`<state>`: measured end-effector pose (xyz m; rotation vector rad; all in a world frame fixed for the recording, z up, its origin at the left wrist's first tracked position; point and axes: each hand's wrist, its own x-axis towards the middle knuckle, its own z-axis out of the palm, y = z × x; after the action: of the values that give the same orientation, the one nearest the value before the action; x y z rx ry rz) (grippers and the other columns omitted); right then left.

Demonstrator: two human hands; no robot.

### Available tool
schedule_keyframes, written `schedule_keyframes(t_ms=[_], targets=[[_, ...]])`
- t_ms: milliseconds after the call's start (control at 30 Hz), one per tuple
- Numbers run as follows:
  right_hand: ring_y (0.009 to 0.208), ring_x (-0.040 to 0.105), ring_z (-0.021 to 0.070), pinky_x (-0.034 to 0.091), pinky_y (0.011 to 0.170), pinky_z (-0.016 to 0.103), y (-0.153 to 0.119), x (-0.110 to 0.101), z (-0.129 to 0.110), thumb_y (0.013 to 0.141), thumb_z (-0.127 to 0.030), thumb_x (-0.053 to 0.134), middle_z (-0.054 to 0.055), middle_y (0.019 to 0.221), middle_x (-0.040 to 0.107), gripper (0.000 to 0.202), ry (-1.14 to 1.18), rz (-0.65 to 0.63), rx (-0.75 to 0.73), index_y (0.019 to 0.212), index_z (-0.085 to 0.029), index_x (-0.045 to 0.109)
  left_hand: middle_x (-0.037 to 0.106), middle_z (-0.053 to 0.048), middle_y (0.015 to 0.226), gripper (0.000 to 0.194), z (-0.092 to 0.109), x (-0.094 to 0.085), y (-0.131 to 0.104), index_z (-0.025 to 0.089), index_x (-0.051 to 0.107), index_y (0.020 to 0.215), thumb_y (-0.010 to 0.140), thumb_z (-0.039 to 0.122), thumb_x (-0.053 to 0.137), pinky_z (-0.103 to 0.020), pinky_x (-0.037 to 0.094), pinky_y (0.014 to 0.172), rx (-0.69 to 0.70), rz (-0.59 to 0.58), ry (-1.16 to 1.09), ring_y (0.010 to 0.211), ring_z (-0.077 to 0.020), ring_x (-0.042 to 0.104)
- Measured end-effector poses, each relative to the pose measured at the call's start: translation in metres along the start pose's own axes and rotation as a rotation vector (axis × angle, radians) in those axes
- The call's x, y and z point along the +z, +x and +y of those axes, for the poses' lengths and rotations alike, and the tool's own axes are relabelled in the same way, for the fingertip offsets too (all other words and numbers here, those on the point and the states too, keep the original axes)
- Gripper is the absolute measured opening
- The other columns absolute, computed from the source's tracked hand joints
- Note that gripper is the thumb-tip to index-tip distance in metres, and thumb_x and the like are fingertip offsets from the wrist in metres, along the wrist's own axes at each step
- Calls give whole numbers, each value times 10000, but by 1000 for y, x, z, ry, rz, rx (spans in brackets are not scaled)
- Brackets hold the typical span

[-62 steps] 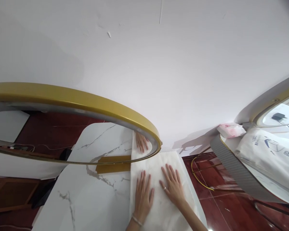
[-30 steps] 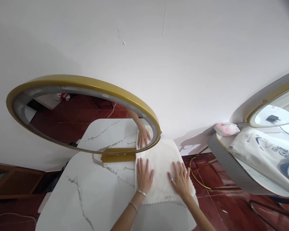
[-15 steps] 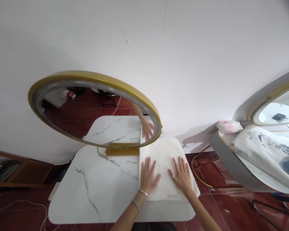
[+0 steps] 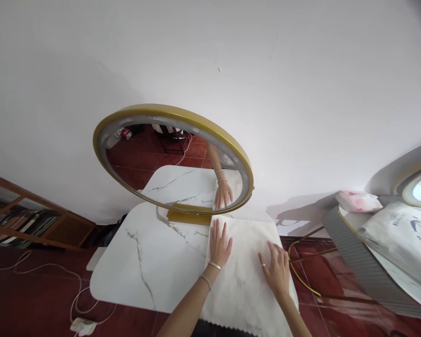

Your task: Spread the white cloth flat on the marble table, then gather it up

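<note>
A white cloth (image 4: 243,276) with a scalloped edge lies over the right part of the marble-patterned white table (image 4: 126,267), and its near end reaches the table's front edge. My left hand (image 4: 220,245) rests on the cloth near its left edge, fingers stretched out. On the cloth's right side is my right hand (image 4: 276,269), its fingers apart and slightly bent, touching the fabric. Behind the hands stands a gold-framed oval mirror (image 4: 175,159) on a gold base (image 4: 189,217); it reflects one hand and the tabletop.
To the right, a second table (image 4: 358,252) bears a pink-and-white tissue pack (image 4: 358,201) and a printed white bag (image 4: 403,238). A wooden shelf (image 4: 70,231) stands at the left. Cables and a power strip (image 4: 83,326) lie on the red floor.
The cloth has come nearer, its front edge now at the table's front. My right hand's fingers have bent a little. The view has shifted left, so the mirror appears farther right.
</note>
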<state>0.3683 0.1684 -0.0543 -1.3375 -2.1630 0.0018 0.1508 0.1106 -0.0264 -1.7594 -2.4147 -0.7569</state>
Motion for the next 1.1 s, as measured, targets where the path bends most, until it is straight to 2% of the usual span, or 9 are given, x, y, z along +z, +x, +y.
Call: schedule_keyframes(t_ms=[167, 367, 533, 667, 767, 833, 900, 1033, 1100], targets=[[1390, 219, 310, 281, 1074, 499, 21, 23, -6, 933, -542, 223, 138, 1499, 280, 657, -46, -82, -103, 1490, -202, 142, 40, -73, 1570, 713, -18, 4, 0, 217, 92, 1493, 895, 337, 461, -493, 273, 1140, -20, -4, 40, 1431, -275, 116], [1401, 183, 336, 277, 1068, 518, 11, 38, -46, 921, -548, 271, 126, 1534, 197, 657, -89, -147, -120, 1492, -251, 140, 35, -70, 1572, 689, -53, -19, -15, 230, 108, 1492, 905, 359, 444, -472, 267, 1139, -72, 1, 60, 1433, -267, 121], [1379, 233, 342, 300, 1062, 513, 25, 59, -121, 900, -573, 345, 135, 1542, 174, 741, -7, -176, -167, 1500, -243, 61, 50, -95, 1570, 644, -115, -48, -27, 217, 146, 1487, 924, 390, 409, -475, 265, 1129, -119, 18, 116, 1434, -264, 124], [1411, 162, 332, 253, 1091, 506, 25, 79, -200, 914, -479, 392, 162, 1565, 24, 788, 43, -173, -255, 1494, -193, -58, 116, -109, 1564, 627, -181, -73, -31, 216, 186, 1479, 924, 403, 409, -475, 276, 1119, -120, 10, 171, 1426, -267, 162], [1421, 128, 327, 233, 1098, 506, 17, 87, -241, 916, -419, 411, 141, 1566, -12, 772, 45, -165, -229, 1493, -211, -59, 151, -119, 1556, 628, -213, -90, -33, 211, 186, 1479, 923, 403, 406, -479, 292, 1109, -109, -3, 201, 1420, -274, 185], [1423, 132, 315, 235, 1099, 495, 13, 89, -252, 918, -415, 411, 126, 1567, -10, 760, 34, -160, -217, 1494, -227, -48, 143, -123, 1558, 626, -215, -97, -42, 196, 159, 1484, 932, 379, 392, -474, 292, 1110, -110, -2, 197, 1425, -274, 165], [1424, 143, 296, 243, 1101, 477, 11, 89, -248, 920, -424, 405, 109, 1570, -1, 747, 14, -159, -210, 1494, -242, -39, 114, -119, 1565, 648, -202, -101, -61, 199, 151, 1486, 926, 404, 407, -477, 279, 1116, -65, -28, 165, 1430, -280, 136], [1422, 156, 283, 250, 1100, 474, 9, 83, -211, 922, -454, 384, 84, 1573, 10, 725, -47, -156, -167, 1494, -267, -20, 92, -81, 1572, 801, -155, -99, -112, 287, 197, 1475, 813, 595, 527, -536, 248, 1115, 133, -168, 40, 1429, -324, 125], [1422, 157, 284, 253, 1100, 481, 7, 78, -190, 923, -466, 367, 77, 1574, 5, 709, -79, -156, -155, 1495, -270, -4, 99, -78, 1571, 832, -137, -96, -129, 304, 189, 1474, 790, 605, 554, -559, 230, 1112, 197, -222, -24, 1428, -334, 126]])
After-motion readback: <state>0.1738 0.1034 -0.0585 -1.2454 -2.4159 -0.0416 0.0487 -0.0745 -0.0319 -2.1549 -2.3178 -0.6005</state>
